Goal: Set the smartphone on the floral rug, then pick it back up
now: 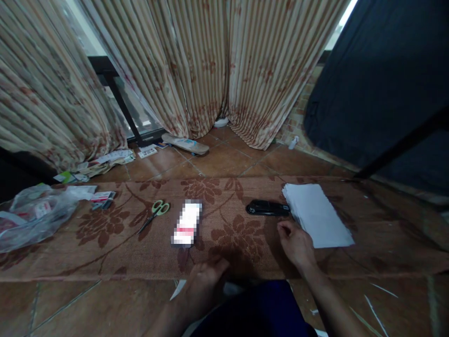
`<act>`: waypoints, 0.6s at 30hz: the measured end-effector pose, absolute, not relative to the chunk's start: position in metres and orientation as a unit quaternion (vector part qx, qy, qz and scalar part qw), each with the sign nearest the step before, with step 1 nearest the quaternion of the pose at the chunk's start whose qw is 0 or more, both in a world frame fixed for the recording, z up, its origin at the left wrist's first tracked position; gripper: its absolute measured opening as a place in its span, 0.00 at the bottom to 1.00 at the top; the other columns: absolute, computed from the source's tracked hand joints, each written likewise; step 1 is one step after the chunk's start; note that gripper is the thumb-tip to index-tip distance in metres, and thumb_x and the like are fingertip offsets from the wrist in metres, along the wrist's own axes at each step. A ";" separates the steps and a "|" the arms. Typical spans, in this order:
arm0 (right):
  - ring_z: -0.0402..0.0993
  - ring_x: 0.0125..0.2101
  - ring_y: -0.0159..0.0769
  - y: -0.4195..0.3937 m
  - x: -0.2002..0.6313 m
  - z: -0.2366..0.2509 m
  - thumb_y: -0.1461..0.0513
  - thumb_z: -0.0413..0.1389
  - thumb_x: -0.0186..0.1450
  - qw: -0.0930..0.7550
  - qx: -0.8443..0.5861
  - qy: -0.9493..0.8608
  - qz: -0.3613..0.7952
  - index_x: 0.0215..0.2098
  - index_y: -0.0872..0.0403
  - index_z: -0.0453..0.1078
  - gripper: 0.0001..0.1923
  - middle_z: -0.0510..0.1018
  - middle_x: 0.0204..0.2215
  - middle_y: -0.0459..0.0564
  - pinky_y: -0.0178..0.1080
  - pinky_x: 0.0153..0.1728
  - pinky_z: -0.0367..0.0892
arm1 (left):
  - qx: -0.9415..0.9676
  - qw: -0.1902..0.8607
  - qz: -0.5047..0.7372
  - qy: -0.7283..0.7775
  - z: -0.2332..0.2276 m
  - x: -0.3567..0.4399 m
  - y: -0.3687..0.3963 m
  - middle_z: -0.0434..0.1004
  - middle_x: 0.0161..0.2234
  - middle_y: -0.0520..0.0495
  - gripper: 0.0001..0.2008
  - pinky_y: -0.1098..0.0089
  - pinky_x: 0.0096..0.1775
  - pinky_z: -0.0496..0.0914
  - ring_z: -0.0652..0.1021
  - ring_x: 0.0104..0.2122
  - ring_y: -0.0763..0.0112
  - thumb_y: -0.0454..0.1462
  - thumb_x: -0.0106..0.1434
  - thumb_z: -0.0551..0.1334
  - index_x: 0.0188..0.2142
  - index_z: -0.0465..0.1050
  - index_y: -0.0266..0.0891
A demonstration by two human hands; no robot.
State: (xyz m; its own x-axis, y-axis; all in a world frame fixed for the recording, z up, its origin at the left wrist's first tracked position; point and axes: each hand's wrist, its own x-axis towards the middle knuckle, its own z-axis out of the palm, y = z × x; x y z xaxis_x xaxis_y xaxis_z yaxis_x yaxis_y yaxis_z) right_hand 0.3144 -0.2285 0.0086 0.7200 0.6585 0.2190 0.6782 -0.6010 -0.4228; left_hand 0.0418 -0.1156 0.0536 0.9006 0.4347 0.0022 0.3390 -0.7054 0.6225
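My right hand [298,244] is held over the mat with its fingers curled in and thumb and forefinger close together; nothing shows in it. Just beyond it lies a black stapler [267,208], and at its right is a stack of white paper [320,215]. Low in the middle, my left hand [206,278] has its fingers bent and closed, and its inner side is hidden. White paper [178,289] shows beside that hand; whether it is held I cannot tell. A phone [187,223] with a lit, blurred-out screen lies ahead of my left hand.
Green-handled scissors [157,210] lie left of the phone on the brown patterned mat [122,262]. Farther left are a small box [102,199] and a clear plastic bag [38,215]. A skateboard [185,144] stands on the tiles before the curtains [196,65]. Paper strips [375,316] lie at lower right.
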 end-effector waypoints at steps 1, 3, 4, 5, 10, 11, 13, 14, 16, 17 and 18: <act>0.73 0.32 0.38 -0.226 0.317 0.009 0.61 0.46 0.63 0.239 -0.894 -0.378 -0.026 0.35 0.53 0.71 0.12 0.78 0.34 0.51 0.38 0.34 0.63 | 0.924 0.325 0.073 0.189 0.051 0.051 -0.113 0.73 0.35 0.48 0.08 0.72 0.37 0.68 0.74 0.37 0.68 0.33 0.63 0.52 0.35 0.69 0.43; 0.73 0.34 0.38 -0.219 0.320 0.010 0.62 0.46 0.63 0.225 -0.890 -0.394 -0.032 0.34 0.53 0.71 0.11 0.78 0.33 0.51 0.38 0.35 0.63 | 0.925 0.336 0.071 0.164 0.046 0.066 -0.106 0.72 0.38 0.48 0.09 0.71 0.40 0.68 0.73 0.40 0.68 0.32 0.64 0.51 0.38 0.69 0.42; 0.72 0.34 0.38 -0.214 0.320 0.011 0.63 0.47 0.63 0.217 -0.885 -0.410 -0.029 0.33 0.53 0.71 0.11 0.77 0.33 0.51 0.38 0.36 0.62 | 0.922 0.343 0.076 0.161 0.043 0.071 -0.102 0.71 0.40 0.47 0.10 0.70 0.42 0.68 0.72 0.41 0.68 0.32 0.65 0.51 0.39 0.69 0.42; 0.72 0.35 0.38 -0.208 0.319 0.012 0.63 0.47 0.63 0.209 -0.878 -0.430 -0.022 0.33 0.53 0.71 0.11 0.77 0.32 0.50 0.37 0.37 0.62 | 0.920 0.349 0.083 0.161 0.041 0.077 -0.099 0.71 0.41 0.47 0.10 0.69 0.43 0.68 0.72 0.41 0.68 0.32 0.65 0.51 0.40 0.69 0.43; 0.70 0.34 0.37 -0.183 0.307 0.017 0.64 0.47 0.65 0.193 -0.856 -0.479 0.001 0.32 0.51 0.71 0.11 0.75 0.31 0.48 0.37 0.36 0.61 | 0.903 0.353 0.160 0.184 0.022 0.092 -0.089 0.71 0.46 0.46 0.10 0.63 0.51 0.65 0.70 0.46 0.66 0.31 0.65 0.51 0.41 0.69 0.41; 0.70 0.34 0.36 -0.181 0.305 0.019 0.64 0.47 0.65 0.204 -0.854 -0.479 -0.006 0.32 0.51 0.71 0.10 0.75 0.31 0.48 0.36 0.36 0.61 | 0.899 0.354 0.174 0.188 0.018 0.093 -0.089 0.71 0.46 0.45 0.10 0.62 0.51 0.65 0.70 0.47 0.66 0.31 0.65 0.51 0.41 0.69 0.41; 0.69 0.35 0.37 -0.177 0.305 0.023 0.64 0.48 0.65 0.234 -0.847 -0.476 -0.035 0.32 0.51 0.70 0.09 0.75 0.31 0.48 0.37 0.38 0.61 | 0.891 0.362 0.191 0.196 0.011 0.094 -0.088 0.71 0.46 0.45 0.11 0.61 0.51 0.66 0.70 0.47 0.66 0.31 0.65 0.52 0.41 0.70 0.41; 0.68 0.37 0.38 -0.176 0.307 0.024 0.64 0.48 0.64 0.246 -0.844 -0.473 -0.056 0.34 0.51 0.70 0.08 0.74 0.33 0.49 0.37 0.40 0.61 | 0.887 0.369 0.194 0.200 0.009 0.093 -0.088 0.71 0.46 0.45 0.11 0.61 0.51 0.66 0.71 0.47 0.66 0.31 0.65 0.52 0.41 0.70 0.41; 0.65 0.42 0.41 -0.174 0.316 0.026 0.66 0.50 0.61 0.247 -0.843 -0.467 -0.096 0.41 0.52 0.69 0.10 0.74 0.38 0.51 0.40 0.45 0.59 | 0.879 0.382 0.195 0.206 0.007 0.093 -0.088 0.72 0.46 0.44 0.11 0.60 0.50 0.67 0.71 0.47 0.65 0.31 0.64 0.52 0.41 0.71 0.42; 0.64 0.45 0.43 -0.173 0.322 0.025 0.67 0.51 0.60 0.234 -0.845 -0.468 -0.106 0.44 0.53 0.68 0.14 0.73 0.41 0.52 0.41 0.47 0.58 | 0.876 0.388 0.197 0.209 0.006 0.093 -0.087 0.72 0.46 0.44 0.11 0.60 0.50 0.68 0.71 0.47 0.65 0.31 0.64 0.52 0.40 0.71 0.42; 0.63 0.46 0.45 -0.171 0.329 0.025 0.68 0.52 0.58 0.216 -0.848 -0.473 -0.107 0.47 0.53 0.67 0.18 0.73 0.42 0.53 0.43 0.48 0.57 | 0.873 0.392 0.198 0.211 0.006 0.093 -0.087 0.72 0.46 0.44 0.11 0.60 0.50 0.68 0.72 0.47 0.64 0.31 0.64 0.52 0.39 0.72 0.42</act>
